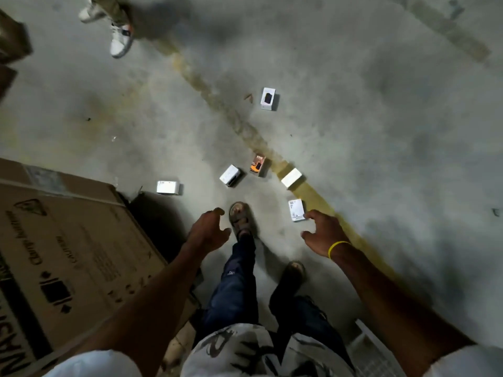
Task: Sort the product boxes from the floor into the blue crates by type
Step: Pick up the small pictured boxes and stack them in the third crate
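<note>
Several small product boxes lie scattered on the concrete floor ahead of me. A white box with a black picture (268, 98) lies farthest away. Closer in are an orange and black box (258, 165), a white box (230, 175), another white box (168, 187) on the left and a plain white box (291, 178) on the yellow line. A white labelled box (296, 210) lies just beyond my right hand (322, 232). My left hand (208, 229) hovers over my left foot. Both hands are empty with fingers spread. No blue crate is in view.
A large brown cardboard carton (68, 251) lies on the floor at my left. Another person's legs and white shoes (119, 36) stand at the top left. A worn yellow floor line (239, 123) runs diagonally. A white ribbed object (373, 346) sits at the bottom right.
</note>
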`<action>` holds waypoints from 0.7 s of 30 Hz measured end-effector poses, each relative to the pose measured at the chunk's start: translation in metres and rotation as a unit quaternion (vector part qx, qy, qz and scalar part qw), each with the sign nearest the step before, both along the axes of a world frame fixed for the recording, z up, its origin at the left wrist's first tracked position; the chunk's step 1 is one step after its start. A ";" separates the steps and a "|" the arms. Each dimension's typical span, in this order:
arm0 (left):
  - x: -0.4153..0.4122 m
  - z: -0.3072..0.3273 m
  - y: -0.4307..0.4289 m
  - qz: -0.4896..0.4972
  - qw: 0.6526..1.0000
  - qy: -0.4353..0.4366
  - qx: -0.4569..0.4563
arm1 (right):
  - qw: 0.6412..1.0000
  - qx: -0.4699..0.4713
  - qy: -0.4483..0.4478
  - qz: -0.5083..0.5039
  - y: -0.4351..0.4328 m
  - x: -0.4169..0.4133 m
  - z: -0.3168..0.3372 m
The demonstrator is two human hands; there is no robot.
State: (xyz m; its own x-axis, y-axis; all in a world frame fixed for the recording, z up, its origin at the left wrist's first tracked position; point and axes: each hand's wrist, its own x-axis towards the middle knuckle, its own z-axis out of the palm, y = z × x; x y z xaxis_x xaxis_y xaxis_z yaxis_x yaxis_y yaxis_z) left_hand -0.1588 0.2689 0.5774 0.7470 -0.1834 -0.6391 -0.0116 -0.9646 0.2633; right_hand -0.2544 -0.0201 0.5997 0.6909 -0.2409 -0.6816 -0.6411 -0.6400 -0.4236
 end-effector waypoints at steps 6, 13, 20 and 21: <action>0.086 -0.069 0.000 0.034 0.999 0.032 -0.014 | 0.999 0.021 0.031 -0.015 0.023 0.094 -0.057; 0.178 -0.206 -0.003 0.056 0.996 0.065 -0.008 | 0.994 0.056 0.060 -0.069 0.040 0.180 -0.189; 0.230 -0.395 -0.006 0.060 0.997 0.052 0.014 | 0.992 0.056 0.061 -0.100 0.041 0.231 -0.391; 0.236 -0.414 -0.006 0.055 0.997 0.052 0.014 | 0.992 0.055 0.059 -0.101 0.041 0.238 -0.412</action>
State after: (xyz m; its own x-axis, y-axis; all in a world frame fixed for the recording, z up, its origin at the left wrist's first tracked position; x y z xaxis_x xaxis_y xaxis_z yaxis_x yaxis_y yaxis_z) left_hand 0.0768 0.2633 0.1630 0.6914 -0.0838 -0.7176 0.1215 -0.9656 0.2298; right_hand -0.0164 0.0214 0.1878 0.5498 -0.2860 -0.7848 -0.8009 -0.4475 -0.3979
